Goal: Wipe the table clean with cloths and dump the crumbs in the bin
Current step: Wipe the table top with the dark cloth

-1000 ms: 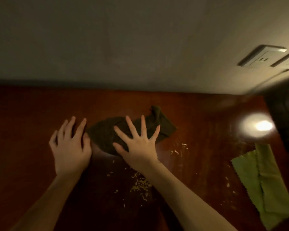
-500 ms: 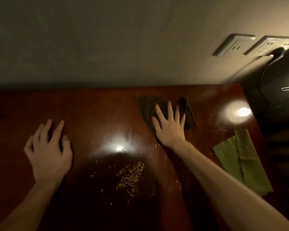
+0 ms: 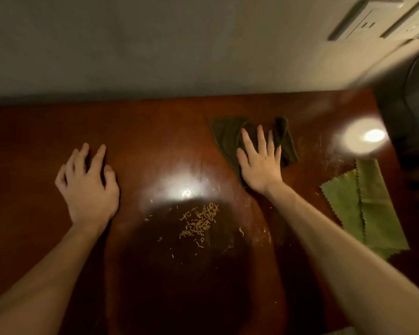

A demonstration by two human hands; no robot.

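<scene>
Since a second ago, my right hand [image 3: 260,163] has slid the dark green cloth [image 3: 225,136] away from my left hand [image 3: 87,189] and off toward the right. That has left the crumbs [image 3: 201,221] uncovered in the middle of the worktop [image 3: 34,131].

The right hand now lies flat on the cloth, palm down, fingers straight and spread. It presses the fabric and grips nothing. The cloth looks soft and napped, like terry. It is crumpled into a rough triangle, with a bunched fold standing up beyond my fingertips.

My left hand rests bare on the wood, well apart from the cloth. Its fingers are loosely bent and its fingertips touch the surface. It holds nothing.

The worktop is glossy, reddish-brown wood, and two bright patches of light reflect off it. The crumbs are pale yellow, short, curled strands. Most lie in a loose heap between my forearms, with a few strays scattered around it.

A second cloth, light green [image 3: 365,209], lies flat near the right edge. It is thin and smooth, with zigzag-cut edges and a crease down its middle.

Behind the worktop is a plain grey wall [image 3: 155,44] with two white sockets [image 3: 363,19] at the upper right.
</scene>
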